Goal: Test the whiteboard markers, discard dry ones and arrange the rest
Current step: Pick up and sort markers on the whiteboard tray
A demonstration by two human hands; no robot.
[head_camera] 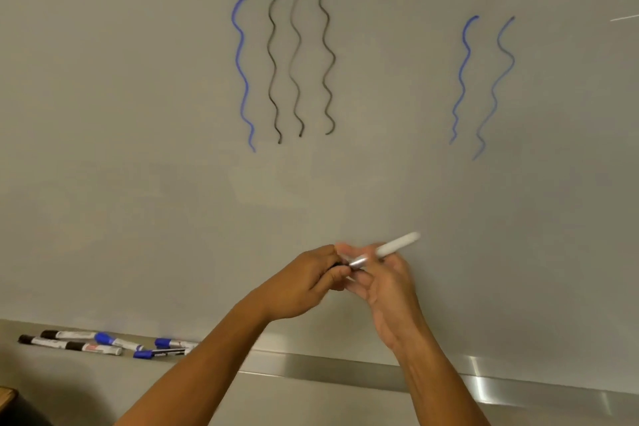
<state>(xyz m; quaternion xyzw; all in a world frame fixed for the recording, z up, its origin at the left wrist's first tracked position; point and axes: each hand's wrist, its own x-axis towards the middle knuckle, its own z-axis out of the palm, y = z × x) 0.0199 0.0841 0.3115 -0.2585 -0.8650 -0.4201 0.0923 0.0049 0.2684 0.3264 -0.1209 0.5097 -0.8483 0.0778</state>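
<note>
My right hand [387, 287] holds a white marker [397, 245]; my left hand [304, 282] pinches its dark capped end. Spare markers [103, 344] lie on the tray [345, 361]; wavy test lines [301, 62] mark the whiteboard [138, 114].

Dim, even light, glare streaks on the metal tray [477, 380], motion blur over hands and marker [397, 245].

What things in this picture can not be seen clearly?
Head view only:
- Marker in both hands: motion-blurred; its colour and label are unreadable.
- Its cap end: hidden by the left hand and the fingers of the right hand; capped or not, I cannot tell.
- Markers on the tray: the rightmost ones are cut off by the left forearm; their labels are too small.
</note>
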